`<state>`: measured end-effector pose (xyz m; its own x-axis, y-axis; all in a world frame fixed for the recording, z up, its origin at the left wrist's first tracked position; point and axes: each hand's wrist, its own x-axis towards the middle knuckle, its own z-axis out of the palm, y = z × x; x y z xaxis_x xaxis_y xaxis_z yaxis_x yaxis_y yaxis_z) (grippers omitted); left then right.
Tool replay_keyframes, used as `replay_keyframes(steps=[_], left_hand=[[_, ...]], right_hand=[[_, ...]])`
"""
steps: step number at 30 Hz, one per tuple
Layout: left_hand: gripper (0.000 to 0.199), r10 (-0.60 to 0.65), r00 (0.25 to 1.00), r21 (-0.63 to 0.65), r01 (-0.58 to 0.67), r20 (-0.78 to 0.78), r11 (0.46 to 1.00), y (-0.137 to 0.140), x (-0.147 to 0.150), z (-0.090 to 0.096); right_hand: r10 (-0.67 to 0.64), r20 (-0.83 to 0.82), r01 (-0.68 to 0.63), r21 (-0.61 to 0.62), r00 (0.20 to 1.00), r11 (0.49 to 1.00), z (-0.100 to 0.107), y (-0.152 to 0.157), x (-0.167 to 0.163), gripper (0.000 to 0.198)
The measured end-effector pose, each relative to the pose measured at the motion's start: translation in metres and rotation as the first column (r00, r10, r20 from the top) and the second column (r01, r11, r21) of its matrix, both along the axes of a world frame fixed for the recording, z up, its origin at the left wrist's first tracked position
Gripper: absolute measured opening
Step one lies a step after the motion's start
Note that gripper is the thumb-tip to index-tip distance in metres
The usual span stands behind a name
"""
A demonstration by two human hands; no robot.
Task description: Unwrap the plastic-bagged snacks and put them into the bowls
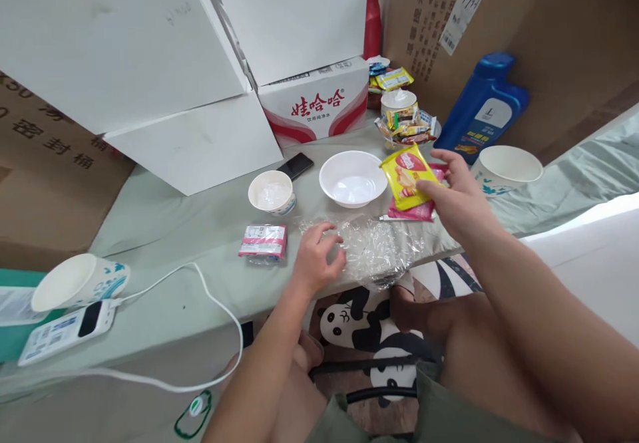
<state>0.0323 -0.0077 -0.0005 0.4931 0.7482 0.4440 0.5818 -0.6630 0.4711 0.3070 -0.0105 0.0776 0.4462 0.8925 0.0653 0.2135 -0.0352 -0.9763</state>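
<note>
My right hand (462, 197) pinches a yellow snack packet (405, 180) between thumb and fingers, above the right part of the table. Behind it shows a pink packet (414, 212), partly covered; whether my fingers hold that one too is unclear. My left hand (319, 257), fingers curled and apart, rests at the left edge of a crumpled clear plastic wrapper (377, 250). A pink and white wrapped packet (263, 242) lies left of that hand. Just beyond the wrapper stands a white plastic bowl (353, 178), and left of it a paper cup (272, 192) with clear plastic inside.
A dark phone (298, 165) lies behind the cup. Snacks fill a clear bowl (409, 127) near a blue bottle (482, 107). Paper bowls stand right (506, 170) and left (82, 283). A white power bank (67, 332) trails a cable (214, 296). Boxes (314, 100) line the back.
</note>
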Motion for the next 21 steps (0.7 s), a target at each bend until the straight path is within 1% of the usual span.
replay_keyframes(steps=[1,3,5,6,7,8,10,11,13,15,17,18,19,20,21], left_hand=[[0.025,-0.021,1.0,-0.02,0.02,-0.018,1.0,-0.002,0.002,0.0],[0.036,-0.059,0.995,-0.08,0.052,-0.086,0.995,-0.007,0.003,-0.001],[0.047,-0.117,0.981,-0.166,0.091,-0.157,0.982,-0.012,0.003,-0.001],[0.047,-0.155,0.972,-0.205,0.117,-0.178,0.972,-0.013,0.002,0.0],[0.041,-0.193,0.963,-0.232,0.148,-0.187,0.961,-0.015,0.002,0.0],[0.031,-0.226,0.957,-0.243,0.179,-0.183,0.953,-0.016,0.001,0.001],[0.009,-0.263,0.953,-0.23,0.225,-0.149,0.947,-0.017,0.0,0.004],[0.004,-0.265,0.957,-0.22,0.235,-0.12,0.947,-0.017,0.0,0.005],[0.006,-0.233,0.972,-0.216,0.22,-0.036,0.951,-0.016,-0.002,0.008],[0.005,-0.162,0.984,-0.25,0.177,0.079,0.952,-0.013,-0.007,0.012],[0.005,-0.073,0.972,-0.312,0.143,0.225,0.939,-0.008,-0.014,0.014],[0.008,-0.023,0.947,-0.35,0.14,0.319,0.926,-0.006,-0.018,0.015],[0.013,0.038,0.905,-0.393,0.146,0.424,0.908,-0.003,-0.022,0.015],[0.017,0.111,0.841,-0.437,0.159,0.53,0.885,-0.001,-0.026,0.016],[0.021,0.191,0.761,-0.482,0.176,0.62,0.858,0.001,-0.029,0.017]], right_hand=[[0.018,0.055,-0.018,0.012,0.998,1.0,0.002,0.015,-0.004,0.06],[0.055,0.19,-0.056,-0.001,0.98,0.998,0.005,0.048,-0.014,0.065],[0.096,0.327,-0.084,-0.051,0.94,0.995,0.006,0.081,-0.025,0.069],[0.134,0.393,-0.111,-0.083,0.91,0.99,0.006,0.096,-0.031,0.07],[0.182,0.453,-0.142,-0.121,0.873,0.982,0.006,0.108,-0.036,0.072],[0.228,0.503,-0.172,-0.156,0.834,0.973,0.006,0.117,-0.041,0.072],[0.278,0.572,-0.205,-0.191,0.771,0.96,0.007,0.124,-0.047,0.069],[0.281,0.583,-0.213,-0.183,0.763,0.96,0.007,0.12,-0.048,0.065],[0.262,0.556,-0.239,-0.116,0.789,0.964,0.006,0.096,-0.046,0.054],[0.263,0.476,-0.296,-0.006,0.839,0.955,0.001,0.056,-0.039,0.042],[0.308,0.415,-0.379,0.1,0.856,0.92,-0.008,0.009,-0.03,0.033],[0.372,0.387,-0.446,0.119,0.844,0.887,-0.014,-0.012,-0.026,0.029],[0.45,0.364,-0.517,0.105,0.815,0.85,-0.019,-0.031,-0.022,0.032],[0.52,0.361,-0.579,0.073,0.774,0.812,-0.024,-0.045,-0.021,0.04],[0.583,0.357,-0.633,0.032,0.73,0.773,-0.029,-0.054,-0.02,0.051]])
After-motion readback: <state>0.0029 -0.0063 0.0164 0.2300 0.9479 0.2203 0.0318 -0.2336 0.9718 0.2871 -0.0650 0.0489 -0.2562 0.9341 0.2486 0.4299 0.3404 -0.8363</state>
